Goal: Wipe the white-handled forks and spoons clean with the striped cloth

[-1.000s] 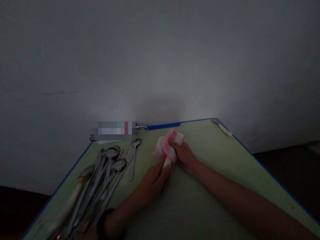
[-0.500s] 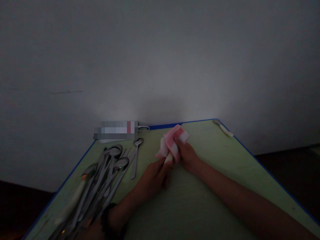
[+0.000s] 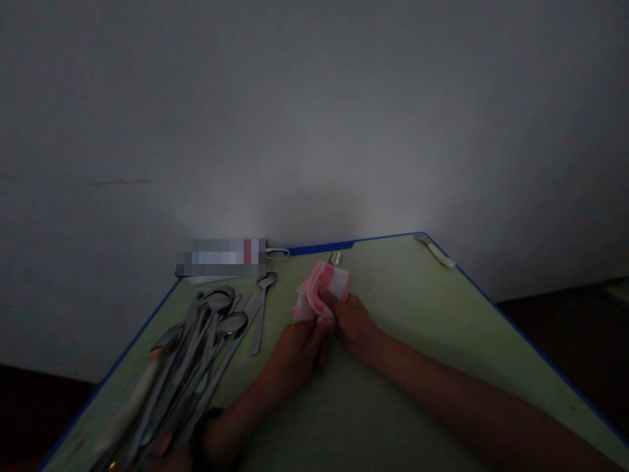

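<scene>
My right hand (image 3: pixel 356 324) is closed on a pink and white cloth (image 3: pixel 335 278) wrapped around a piece of cutlery. Past the far side of the cloth sticks a shiny metal tip (image 3: pixel 337 258); too little of it shows to tell spoon from fork. Close below the cloth, my left hand (image 3: pixel 299 344) grips the cutlery's handle end, which its fingers and the cloth now hide. Both hands are over the middle of the green table. To the left of my left hand lies a single spoon (image 3: pixel 264 308) beside a heap of spoons and other cutlery (image 3: pixel 196 360).
The pale green table (image 3: pixel 417 393) has a blue edge and stands against a grey wall (image 3: pixel 314 118). A white-handled fork (image 3: pixel 437 251) lies at the far right corner. At the back left is a blurred-out box-like object (image 3: pixel 223 257) with a white cord (image 3: pixel 280 252).
The cloth has slid down the cutlery toward my left hand, with my right hand on it. The metal tip has come into view and the pale handle is now covered.
</scene>
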Available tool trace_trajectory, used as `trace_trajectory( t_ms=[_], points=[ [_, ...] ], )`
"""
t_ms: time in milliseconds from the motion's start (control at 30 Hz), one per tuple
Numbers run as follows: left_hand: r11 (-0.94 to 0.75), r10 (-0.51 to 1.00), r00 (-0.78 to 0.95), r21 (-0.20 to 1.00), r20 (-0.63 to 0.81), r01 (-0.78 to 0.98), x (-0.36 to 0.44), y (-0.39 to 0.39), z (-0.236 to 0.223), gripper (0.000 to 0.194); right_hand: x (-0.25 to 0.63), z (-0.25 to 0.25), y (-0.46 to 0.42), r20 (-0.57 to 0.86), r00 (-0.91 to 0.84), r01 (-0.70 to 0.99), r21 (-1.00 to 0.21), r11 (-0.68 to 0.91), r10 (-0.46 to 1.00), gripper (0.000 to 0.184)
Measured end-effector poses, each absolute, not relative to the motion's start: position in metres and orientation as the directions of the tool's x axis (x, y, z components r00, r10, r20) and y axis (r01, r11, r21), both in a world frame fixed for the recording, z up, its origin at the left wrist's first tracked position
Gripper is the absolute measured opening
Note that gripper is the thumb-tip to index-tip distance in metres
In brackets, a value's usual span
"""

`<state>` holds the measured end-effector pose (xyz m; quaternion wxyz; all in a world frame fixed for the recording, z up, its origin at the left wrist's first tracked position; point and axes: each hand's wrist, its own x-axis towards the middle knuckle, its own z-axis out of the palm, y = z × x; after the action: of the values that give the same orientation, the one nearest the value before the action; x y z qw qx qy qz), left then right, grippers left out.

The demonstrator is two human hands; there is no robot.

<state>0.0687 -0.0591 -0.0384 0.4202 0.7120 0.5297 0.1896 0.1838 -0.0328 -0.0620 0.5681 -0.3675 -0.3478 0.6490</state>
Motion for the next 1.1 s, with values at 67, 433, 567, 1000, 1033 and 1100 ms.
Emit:
trace_trajectory(
  t_ms=[67, 433, 567, 1000, 1033, 1100],
  points=[
    [-0.092, 0.913, 0.368, 0.788, -0.177, 0.609, 0.068, -0.059, -0.036, 0.053, 0.184, -0.063, -0.030, -0.121, -0.080, -0.516, -0.844, -0.145, 0.989, 0.036],
    [-0.118, 0.878, 0.436, 0.794, -0.196, 0.596, 0.064, -0.057, -0.034, 0.048, 0.191, -0.058, -0.019, -0.200, -0.045, -0.642, -0.745, -0.182, 0.979, 0.031],
    [-0.161, 0.866, 0.476, 0.815, -0.154, 0.557, 0.064, -0.059, -0.032, 0.039, 0.194, -0.058, -0.013, -0.275, 0.008, -0.679, -0.707, -0.197, 0.961, 0.030],
    [0.092, 0.889, 0.404, 0.948, -0.216, 0.304, 0.064, -0.056, -0.041, 0.037, 0.202, -0.054, -0.011, -0.183, -0.060, -0.680, -0.712, -0.175, 0.981, 0.027],
    [0.112, 0.895, 0.388, 0.954, -0.218, 0.278, 0.063, -0.055, -0.042, 0.037, 0.203, -0.054, -0.011, -0.151, -0.078, -0.676, -0.718, -0.164, 0.985, 0.027],
    [0.085, 0.906, 0.378, 0.957, -0.190, 0.276, 0.061, -0.054, -0.042, 0.039, 0.204, -0.056, -0.012, -0.107, -0.110, -0.645, -0.748, -0.153, 0.988, 0.028]
  ],
)
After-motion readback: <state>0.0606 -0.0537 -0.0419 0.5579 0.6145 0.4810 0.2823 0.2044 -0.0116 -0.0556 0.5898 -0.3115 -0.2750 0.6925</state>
